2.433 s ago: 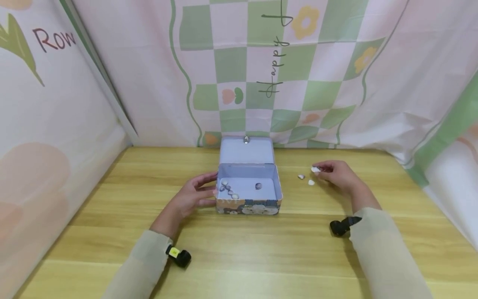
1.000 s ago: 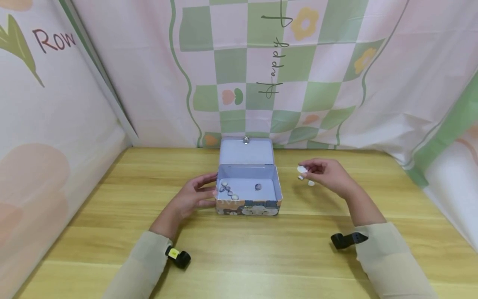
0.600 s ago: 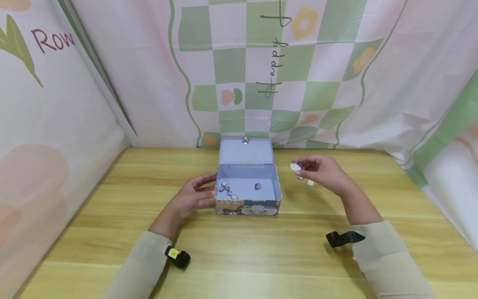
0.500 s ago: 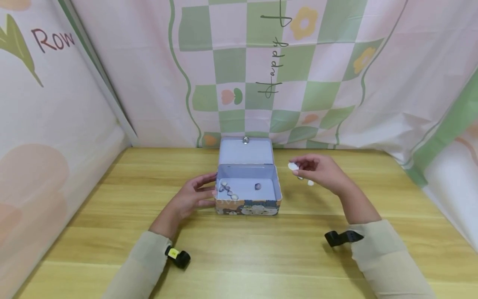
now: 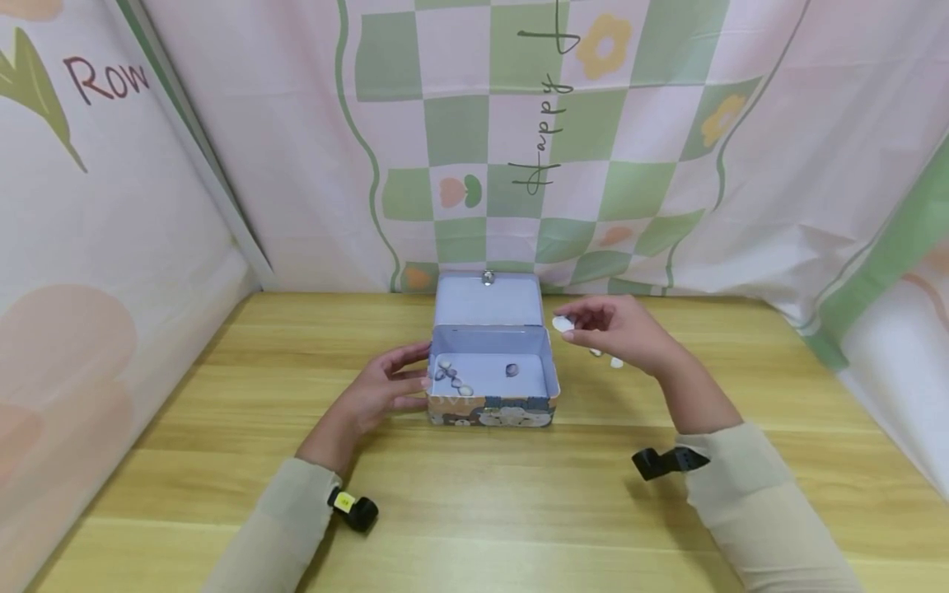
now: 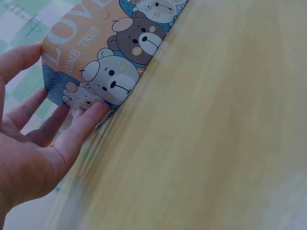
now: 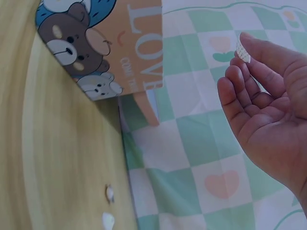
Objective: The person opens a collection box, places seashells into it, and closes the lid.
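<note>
A hinged tin box [image 5: 493, 412] with a bear print and pale lilac inside stands on the table, its lid [image 5: 489, 298] tipped back. My left hand [image 5: 381, 387] rests its spread, fairly straight fingers against the box's left side; in the left wrist view its fingertips touch the printed end [image 6: 112, 72]. Between thumb and fingertips my right hand [image 5: 626, 333] pinches a white ribbed seashell [image 5: 563, 324], raised just right of the box's back corner. Inside the box, several small shells [image 5: 455, 381] cluster at the left, and one darker shell [image 5: 511, 371] lies apart to the right.
Two more shells lie on the wooden table [image 5: 474, 511] below the right hand: a darker-edged shell [image 7: 110, 193] and a white shell [image 7: 108, 221]. A checked green and white curtain [image 5: 519, 189] hangs behind the table's back edge.
The right hand has lifted the white shell off the table and carried it left, up beside the box. The left hand and the box have stayed in place.
</note>
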Demonstrator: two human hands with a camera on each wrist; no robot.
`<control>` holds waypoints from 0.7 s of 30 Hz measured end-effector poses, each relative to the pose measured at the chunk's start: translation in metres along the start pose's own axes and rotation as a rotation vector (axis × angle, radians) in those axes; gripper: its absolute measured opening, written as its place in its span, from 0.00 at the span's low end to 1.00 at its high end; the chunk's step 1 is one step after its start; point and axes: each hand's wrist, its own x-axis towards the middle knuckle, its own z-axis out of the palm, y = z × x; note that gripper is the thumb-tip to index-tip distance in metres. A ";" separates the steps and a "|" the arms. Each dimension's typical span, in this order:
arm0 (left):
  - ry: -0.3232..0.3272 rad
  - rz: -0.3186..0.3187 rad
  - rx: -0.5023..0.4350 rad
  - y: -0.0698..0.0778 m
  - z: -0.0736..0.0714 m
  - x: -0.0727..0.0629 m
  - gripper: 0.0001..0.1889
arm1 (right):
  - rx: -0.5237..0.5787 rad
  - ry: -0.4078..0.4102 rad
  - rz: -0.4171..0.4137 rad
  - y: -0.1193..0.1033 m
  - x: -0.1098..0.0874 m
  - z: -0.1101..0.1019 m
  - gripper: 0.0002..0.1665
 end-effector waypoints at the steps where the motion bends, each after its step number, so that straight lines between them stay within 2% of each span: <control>1: -0.001 0.001 -0.002 0.000 0.000 0.000 0.37 | 0.002 -0.003 0.000 -0.001 0.001 0.000 0.21; 15: -0.007 -0.002 0.003 0.000 -0.001 0.001 0.37 | 0.001 -0.058 -0.052 -0.025 0.018 0.001 0.21; 21: -0.001 -0.005 0.002 0.000 0.000 0.001 0.37 | -0.009 -0.108 -0.062 -0.036 0.027 0.002 0.20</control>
